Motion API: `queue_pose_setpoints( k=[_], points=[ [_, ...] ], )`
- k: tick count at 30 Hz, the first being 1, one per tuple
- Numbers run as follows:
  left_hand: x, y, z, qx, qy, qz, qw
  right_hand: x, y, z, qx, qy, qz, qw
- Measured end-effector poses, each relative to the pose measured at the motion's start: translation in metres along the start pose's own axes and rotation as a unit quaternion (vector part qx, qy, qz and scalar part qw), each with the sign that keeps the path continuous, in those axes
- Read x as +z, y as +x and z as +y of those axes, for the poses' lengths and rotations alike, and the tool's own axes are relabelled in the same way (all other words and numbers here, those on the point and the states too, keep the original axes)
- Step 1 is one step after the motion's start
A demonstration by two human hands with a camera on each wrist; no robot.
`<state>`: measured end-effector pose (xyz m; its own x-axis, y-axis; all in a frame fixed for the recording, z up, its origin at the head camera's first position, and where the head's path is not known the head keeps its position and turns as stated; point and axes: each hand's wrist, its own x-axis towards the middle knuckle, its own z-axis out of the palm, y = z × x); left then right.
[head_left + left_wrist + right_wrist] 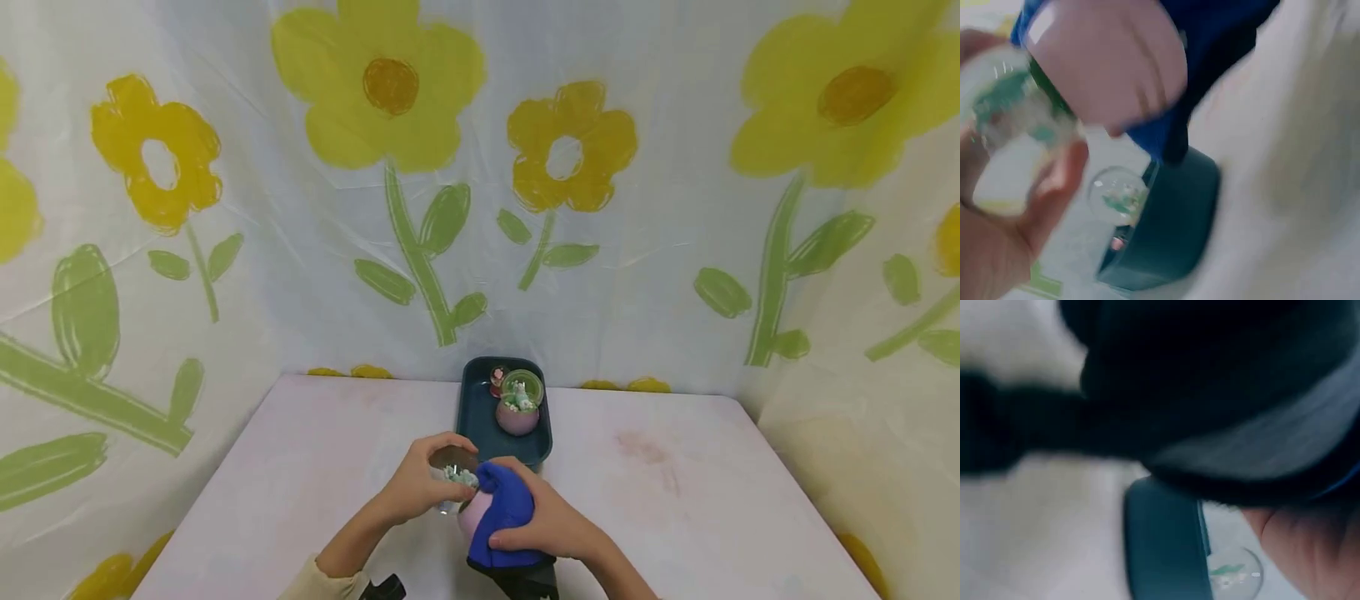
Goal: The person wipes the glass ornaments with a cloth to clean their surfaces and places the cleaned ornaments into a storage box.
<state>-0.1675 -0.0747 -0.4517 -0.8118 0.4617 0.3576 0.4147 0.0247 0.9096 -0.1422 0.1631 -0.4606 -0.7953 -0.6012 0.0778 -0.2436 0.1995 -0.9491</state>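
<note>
My left hand (414, 487) grips the clear dome of a snow globe (1107, 59), thumb and fingers around the glass. Green and white figures show inside the dome, and the round base is pink. The globe is tilted on its side above the table. My right hand (558, 518) holds a blue cloth (512, 507) with a dark edge, pressed against the pink base. In the right wrist view, the cloth's dark and grey underside fills most of the picture and hides much of that hand.
Behind the hands, a dark teal tray (478, 437) stands on the white table (337, 467). Inside it are another snow globe with a pink base (517, 419) and a smaller globe with a red base (497, 382). A flower-printed curtain (645, 275) closes off the back and sides.
</note>
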Motion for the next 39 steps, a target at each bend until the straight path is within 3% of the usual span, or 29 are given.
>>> queue_pose_setpoints(
  k=[2, 4, 9, 14, 18, 21, 26, 29, 33, 36, 39],
  points=[
    [0.0, -0.001, -0.003, 0.0, -0.056, -0.013, 0.9983, 0.001, -0.002, 0.001, 0.007, 0.062, -0.025, 0.9977],
    [0.001, -0.003, -0.008, -0.005, -0.118, -0.012, 0.993, 0.005, -0.003, 0.002, 0.004, 0.107, -0.015, 0.9941],
    [0.009, -0.004, -0.025, -0.049, -0.226, 0.027, 0.9726, 0.021, -0.004, 0.007, -0.022, 0.159, 0.104, 0.9815],
    [0.022, -0.004, -0.039, -0.117, -0.246, 0.11, 0.9559, 0.037, 0.001, 0.022, -0.029, 0.16, 0.219, 0.962],
    [0.032, -0.006, -0.041, -0.157, -0.242, 0.177, 0.9409, 0.048, 0.004, 0.032, -0.02, 0.136, 0.263, 0.9548],
    [0.038, -0.007, -0.039, -0.169, -0.217, 0.217, 0.9366, 0.053, 0.007, 0.036, -0.018, 0.091, 0.293, 0.9515],
    [0.042, -0.007, -0.035, -0.166, -0.141, 0.269, 0.9381, 0.054, 0.012, 0.036, -0.014, -0.02, 0.324, 0.9458],
    [0.041, -0.007, -0.032, -0.156, -0.102, 0.276, 0.943, 0.053, 0.013, 0.035, -0.001, -0.081, 0.332, 0.9398],
    [0.038, -0.007, -0.028, -0.127, -0.049, 0.249, 0.959, 0.051, 0.011, 0.031, 0.014, -0.138, 0.32, 0.9372],
    [0.033, -0.011, -0.026, -0.097, 0.017, 0.213, 0.9722, 0.049, 0.008, 0.028, 0.012, -0.165, 0.273, 0.9475],
    [0.025, -0.013, -0.019, -0.067, 0.072, 0.171, 0.9804, 0.044, 0.007, 0.026, -0.002, -0.171, 0.218, 0.9608]
  ],
)
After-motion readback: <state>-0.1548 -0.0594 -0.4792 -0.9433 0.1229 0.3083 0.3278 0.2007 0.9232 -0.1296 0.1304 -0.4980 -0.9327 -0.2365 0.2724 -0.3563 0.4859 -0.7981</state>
